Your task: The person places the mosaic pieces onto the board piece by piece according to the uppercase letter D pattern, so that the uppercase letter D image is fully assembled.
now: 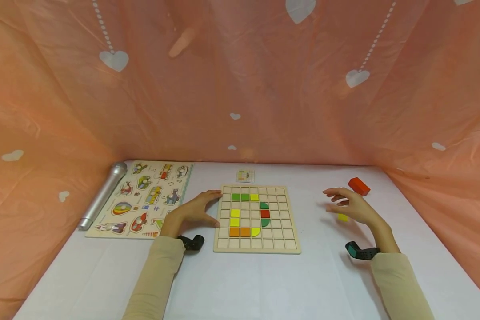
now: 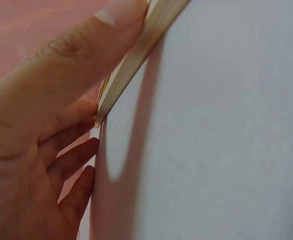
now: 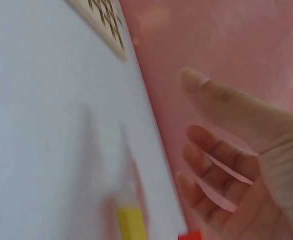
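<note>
A wooden grid board (image 1: pixel 280 244) lies on the table, with green, yellow, orange and red pieces set in some of its squares. My left hand (image 1: pixel 194 210) rests at the board's left side, thumb and fingertips spread along the edge. In the left wrist view the thumb (image 2: pixel 71 57) overlaps the board's edge (image 2: pixel 131 65), and the other fingers lie loosely bent below it. My right hand (image 1: pixel 354 207) hovers right of the board with loosely bent fingers and nothing between them. Just beneath it is a yellow block (image 1: pixel 342 217), partly hidden by the hand; a red block (image 1: pixel 358 186) lies behind it.
A small pattern card (image 1: pixel 245 176) lies behind the board. At the left are a picture puzzle board (image 1: pixel 144 200) with vehicle pieces and a silver toy microphone (image 1: pixel 104 195). An orange curtain (image 1: pixel 240 89) with hearts surrounds the back and sides of the white table.
</note>
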A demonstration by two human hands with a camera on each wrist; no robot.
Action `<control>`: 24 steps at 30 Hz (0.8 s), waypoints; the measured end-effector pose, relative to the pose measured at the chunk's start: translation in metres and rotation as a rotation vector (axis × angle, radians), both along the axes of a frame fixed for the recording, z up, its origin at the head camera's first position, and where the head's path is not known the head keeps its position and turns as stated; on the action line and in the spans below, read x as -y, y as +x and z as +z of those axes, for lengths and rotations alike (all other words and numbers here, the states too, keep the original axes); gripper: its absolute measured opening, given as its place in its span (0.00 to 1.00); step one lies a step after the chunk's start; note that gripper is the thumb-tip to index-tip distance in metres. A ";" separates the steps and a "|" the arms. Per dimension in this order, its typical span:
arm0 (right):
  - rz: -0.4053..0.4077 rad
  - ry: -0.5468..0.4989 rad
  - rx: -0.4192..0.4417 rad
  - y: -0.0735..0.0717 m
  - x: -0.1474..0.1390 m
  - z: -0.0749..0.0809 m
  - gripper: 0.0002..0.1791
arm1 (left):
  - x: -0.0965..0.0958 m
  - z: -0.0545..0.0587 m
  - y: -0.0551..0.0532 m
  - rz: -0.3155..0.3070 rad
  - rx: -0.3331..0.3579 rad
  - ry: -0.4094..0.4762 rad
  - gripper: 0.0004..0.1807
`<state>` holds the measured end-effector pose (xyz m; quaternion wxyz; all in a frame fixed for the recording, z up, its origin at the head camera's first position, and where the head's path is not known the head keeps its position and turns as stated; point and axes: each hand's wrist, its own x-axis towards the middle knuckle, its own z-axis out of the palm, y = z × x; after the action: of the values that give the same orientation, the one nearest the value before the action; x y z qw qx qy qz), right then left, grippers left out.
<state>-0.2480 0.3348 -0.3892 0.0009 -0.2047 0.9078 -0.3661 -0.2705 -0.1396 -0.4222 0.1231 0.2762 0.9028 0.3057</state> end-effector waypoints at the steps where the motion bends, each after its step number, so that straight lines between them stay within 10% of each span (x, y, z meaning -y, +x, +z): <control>1: -0.008 0.010 0.013 0.002 -0.006 -0.001 0.27 | 0.000 0.000 0.000 -0.004 -0.005 -0.001 0.52; 24: -0.115 0.190 0.124 0.017 -0.037 -0.014 0.17 | 0.000 -0.001 0.000 0.013 0.013 -0.003 0.53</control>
<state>-0.2307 0.3717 -0.4034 0.0553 -0.1285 0.9467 -0.2900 -0.2701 -0.1401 -0.4235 0.1275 0.2682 0.9042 0.3069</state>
